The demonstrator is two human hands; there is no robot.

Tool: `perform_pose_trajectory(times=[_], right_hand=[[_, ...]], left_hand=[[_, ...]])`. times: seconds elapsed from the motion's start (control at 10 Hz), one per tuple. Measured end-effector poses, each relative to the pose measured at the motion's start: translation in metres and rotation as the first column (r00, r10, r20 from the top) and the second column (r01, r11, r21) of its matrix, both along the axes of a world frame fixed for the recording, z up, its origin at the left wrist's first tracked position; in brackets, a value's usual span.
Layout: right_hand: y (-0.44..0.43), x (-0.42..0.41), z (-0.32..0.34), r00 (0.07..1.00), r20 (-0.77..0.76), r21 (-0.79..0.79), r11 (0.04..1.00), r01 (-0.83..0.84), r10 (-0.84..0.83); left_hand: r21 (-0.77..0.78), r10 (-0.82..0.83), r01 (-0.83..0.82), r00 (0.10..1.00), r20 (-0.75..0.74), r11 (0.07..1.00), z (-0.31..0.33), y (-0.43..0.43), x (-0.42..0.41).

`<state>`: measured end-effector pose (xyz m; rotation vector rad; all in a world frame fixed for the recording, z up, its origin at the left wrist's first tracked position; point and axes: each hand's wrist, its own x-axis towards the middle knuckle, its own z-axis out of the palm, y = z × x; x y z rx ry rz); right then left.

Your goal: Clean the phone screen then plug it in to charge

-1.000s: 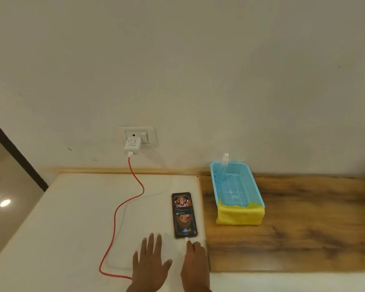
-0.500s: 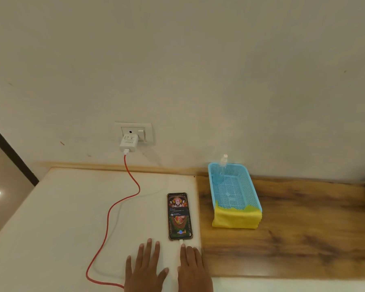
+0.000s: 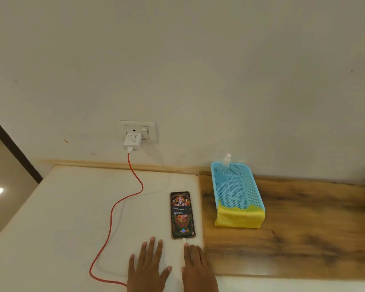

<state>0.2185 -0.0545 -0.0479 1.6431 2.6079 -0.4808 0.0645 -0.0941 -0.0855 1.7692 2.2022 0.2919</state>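
- Left hand (image 3: 149, 268): flat, palm down on the white tabletop (image 3: 57, 218) at the near edge; fingers spread and straight, thumb out to the right. Grips nothing.
- Right hand (image 3: 197, 268): also palm down, just right of the left hand, the two apart. Fingers extended and close together, holding nothing. Index fingertip lies just beside the white plug (image 3: 184, 240) at the phone's near end; contact cannot be confirmed.
- Black rectangular smartphone (image 3: 182, 214): lies flat, face up, on the white tabletop just beyond the hands, near the seam with the brown wood-grain counter (image 3: 303, 228). Screen lit, coloured picture showing. White plug seated in its near end.
- Red braided charging cable (image 3: 122, 205): runs from the white wall adapter (image 3: 131, 142) down over the tabletop, curves left of the phone, loops toward the near edge and passes under the left hand.
- Adapter sits in the white wall socket plate (image 3: 139, 129), far side, above the tabletop.
- Light blue perforated plastic basket (image 3: 251, 186): on the wood-grain counter, right of the phone, well apart from both hands.
- Folded yellow cloth (image 3: 239, 218): draped over the basket's near end.
- Small clear spray bottle (image 3: 224, 169): upright in the basket's far left corner.
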Motion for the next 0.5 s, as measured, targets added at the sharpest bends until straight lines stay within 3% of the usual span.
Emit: perform_pose_trajectory(times=[0.3,0.4,0.5], right_hand=[[0.014,0.000,0.019,0.999,0.042,-0.059,0.998,-0.024,0.026],[0.028,-0.008,0.036,0.989,0.087,-0.181,0.978,-0.105,0.122],[0.048,-0.016,0.058,0.993,0.046,-0.261,0.961,-0.093,0.109]], left_hand=[[-0.084,-0.001,0.008,0.996,0.085,0.996,-0.004,-0.002,0.000],[-0.271,0.055,0.015,0.967,0.248,0.963,0.021,0.015,0.004],[-0.363,0.185,-0.131,0.975,0.119,0.923,0.054,0.042,0.004]])
